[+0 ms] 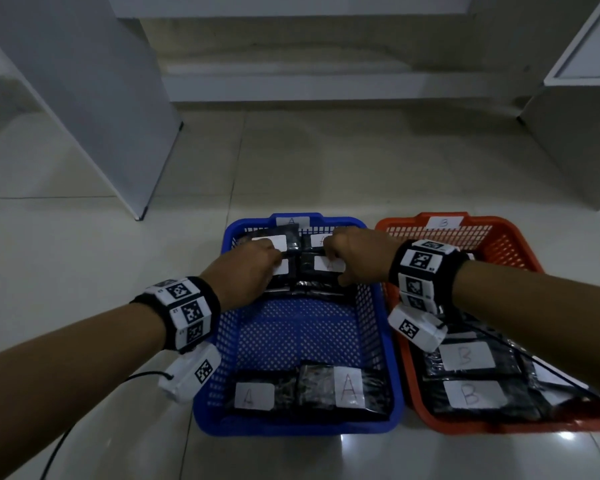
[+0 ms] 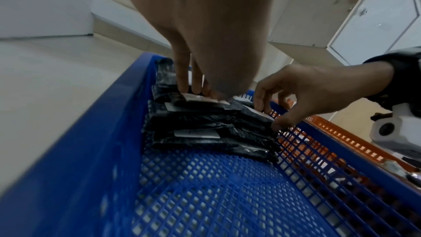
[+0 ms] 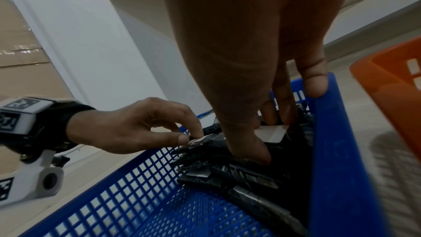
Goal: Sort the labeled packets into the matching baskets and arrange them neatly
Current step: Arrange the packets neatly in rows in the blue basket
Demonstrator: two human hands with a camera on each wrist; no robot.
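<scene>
A blue basket tagged A sits on the floor beside an orange basket tagged B. Black packets with white A labels are stacked in two piles at the blue basket's far end. My left hand pinches the top packet of the left pile between thumb and forefinger. My right hand grips the top packet of the right pile, thumb in front and fingers behind. Two more A packets lie at the near end. B packets lie in the orange basket.
White cabinet panels stand at the left and the right on the tiled floor. A black cable trails from my left wrist camera across the floor. The middle of the blue basket's mesh floor is bare.
</scene>
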